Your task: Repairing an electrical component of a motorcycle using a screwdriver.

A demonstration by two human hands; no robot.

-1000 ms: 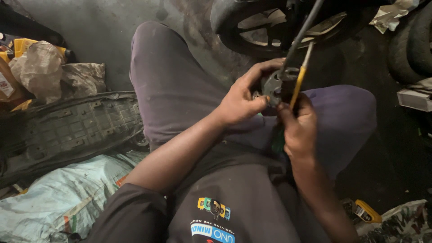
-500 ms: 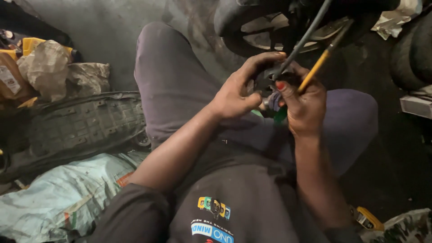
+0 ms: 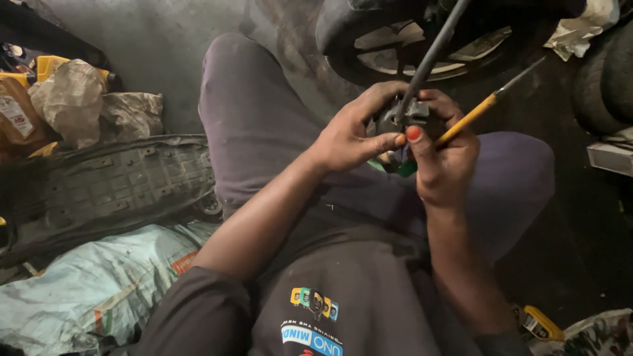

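A small dark part [image 3: 403,118] sits between both hands, held above the person's lap, just in front of the wheel [image 3: 422,46]. A grey cable [image 3: 432,56] runs from the part up past the wheel and out of the top of the view. The left hand [image 3: 349,135] is curled around the part from the left, thumb pressed along its lower side. The right hand [image 3: 445,155] closes on it from the right and also grips a screwdriver [image 3: 484,105] with a yellow handle, whose shaft points up and to the right. Something green shows just beneath the part, too hidden to identify. The person sits on the floor [image 3: 151,39] with knees raised. At the left lie a black ribbed panel [image 3: 112,188], crumpled bags [image 3: 92,102] and a pale sack [image 3: 79,290]. A tyre [image 3: 610,72] stands at the right edge.
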